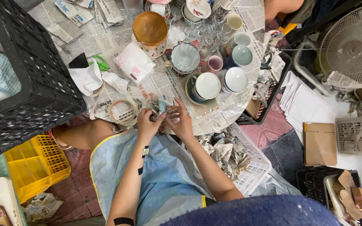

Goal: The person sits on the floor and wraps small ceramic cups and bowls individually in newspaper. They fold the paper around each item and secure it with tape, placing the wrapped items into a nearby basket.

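Note:
My left hand (148,122) and my right hand (180,121) meet at the near edge of a round table covered in newspaper (164,79). Between the fingers of both hands sits a small object wrapped in newspaper (163,106), with a bit of pale blue showing. A roll of tape (123,111) lies just left of my left hand. A white cup on a saucer (206,86) stands just beyond my right hand. What is inside the wrapping is hidden.
Cups and bowls crowd the table: a brown bowl (150,28), a glass bowl (185,57), a white bowl (235,79), green scissors (101,63). A black crate (30,79) stands left, a yellow crate (36,165) below it, a white basket of crumpled paper (252,163) at right, a fan (352,44) far right.

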